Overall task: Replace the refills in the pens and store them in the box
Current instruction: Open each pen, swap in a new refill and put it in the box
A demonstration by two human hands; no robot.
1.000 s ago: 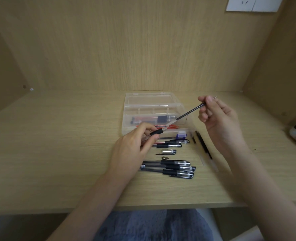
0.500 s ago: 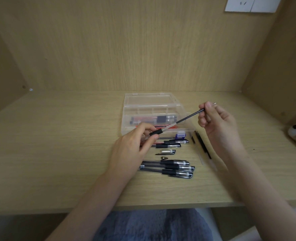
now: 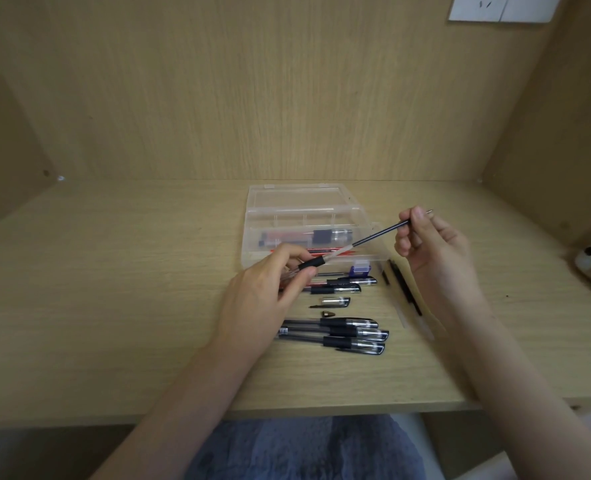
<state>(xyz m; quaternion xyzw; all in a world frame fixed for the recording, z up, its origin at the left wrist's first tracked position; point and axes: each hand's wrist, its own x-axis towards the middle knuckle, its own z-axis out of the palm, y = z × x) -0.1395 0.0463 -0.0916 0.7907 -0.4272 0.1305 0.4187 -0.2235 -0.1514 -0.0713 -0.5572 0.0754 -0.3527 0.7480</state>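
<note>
Left hand [image 3: 263, 299] closed on clear plastic pen barrel with black rubber grip [image 3: 313, 263], fingers [image 3: 309, 271] pinching just behind the grip. Right hand [image 3: 432, 251] closed on thin dark refill [image 3: 380, 233], fingers [image 3: 417, 220] pinching near its metal tip; lower end of refill seated in barrel mouth, both raised above light wood-grain worktop [image 3: 114, 306]. Clear plastic storage box [image 3: 304, 216], lid open, beyond left fingers and under the slanting refill, holding one capped pen and red refills. Small blue-and-white block [image 3: 360, 270] just below the refill, against box front. Two capped black pens [image 3: 342, 285] below left fingers, then loose clear cap [image 3: 334, 302], small dark pen tip [image 3: 328, 313], and three capped black pens [image 3: 349, 336] nearest worktop edge. Loose dark refills [image 3: 403, 292] on worktop below right fingers.
</note>
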